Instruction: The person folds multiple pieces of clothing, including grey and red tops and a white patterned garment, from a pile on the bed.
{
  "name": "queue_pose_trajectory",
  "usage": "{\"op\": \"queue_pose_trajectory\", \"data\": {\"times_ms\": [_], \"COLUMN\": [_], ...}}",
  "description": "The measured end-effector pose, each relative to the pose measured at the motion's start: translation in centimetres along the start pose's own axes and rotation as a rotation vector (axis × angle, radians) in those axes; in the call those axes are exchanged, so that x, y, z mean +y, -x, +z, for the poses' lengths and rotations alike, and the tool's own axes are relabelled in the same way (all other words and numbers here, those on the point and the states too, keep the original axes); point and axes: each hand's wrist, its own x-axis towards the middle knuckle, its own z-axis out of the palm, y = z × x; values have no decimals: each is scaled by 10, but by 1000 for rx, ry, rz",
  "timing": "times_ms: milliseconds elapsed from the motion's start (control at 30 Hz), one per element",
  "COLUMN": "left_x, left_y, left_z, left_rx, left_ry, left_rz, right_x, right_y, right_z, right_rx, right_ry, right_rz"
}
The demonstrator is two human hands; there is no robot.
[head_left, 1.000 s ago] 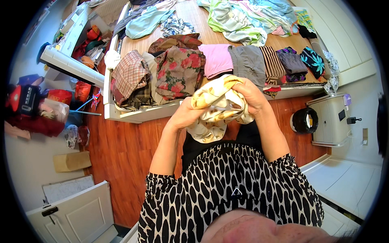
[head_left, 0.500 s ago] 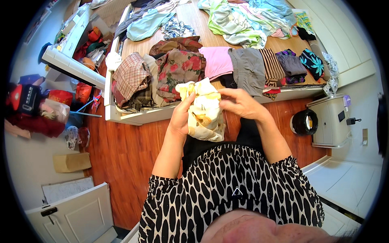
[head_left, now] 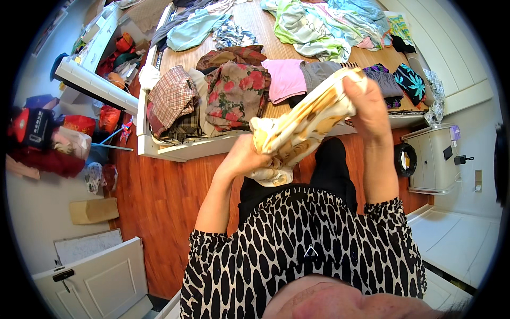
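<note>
A cream garment with a yellow-brown print [head_left: 305,125] is stretched on a slant between my two hands, above my lap and in front of the bed's edge. My left hand [head_left: 245,155] grips its lower left end, the fingers closed round the cloth. At the upper right end, my right hand [head_left: 366,103] pinches the other side of it. Behind the garment lies a row of folded clothes: a brown rose-patterned piece [head_left: 237,97], a pink one [head_left: 284,80] and a grey one [head_left: 317,73], the grey one partly hidden.
The white-framed bed [head_left: 183,154] also bears a plaid stack [head_left: 172,98], a black piece with turquoise palms [head_left: 409,85] and rumpled light clothes [head_left: 313,29] farther back. A black-lined bin [head_left: 406,159] stands by a cream cabinet [head_left: 431,165] at right. Bags [head_left: 79,127] crowd the left.
My right hand has moved right and up, drawing the garment from a bunched bundle into a long slanted stretch. My left hand has shifted slightly lower.
</note>
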Motion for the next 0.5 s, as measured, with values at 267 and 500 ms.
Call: {"op": "queue_pose_trajectory", "data": {"times_ms": [267,500], "left_x": [7,-20], "left_y": [-16,-13], "left_z": [-25,-33], "left_rx": [624,648], "left_ry": [-182,-71], "left_rz": [85,-55], "right_x": [-72,-72], "right_y": [23,36], "right_z": [-18,-24], "right_rx": [157,125], "right_ry": [12,-24], "right_rz": [-423,-507]}}
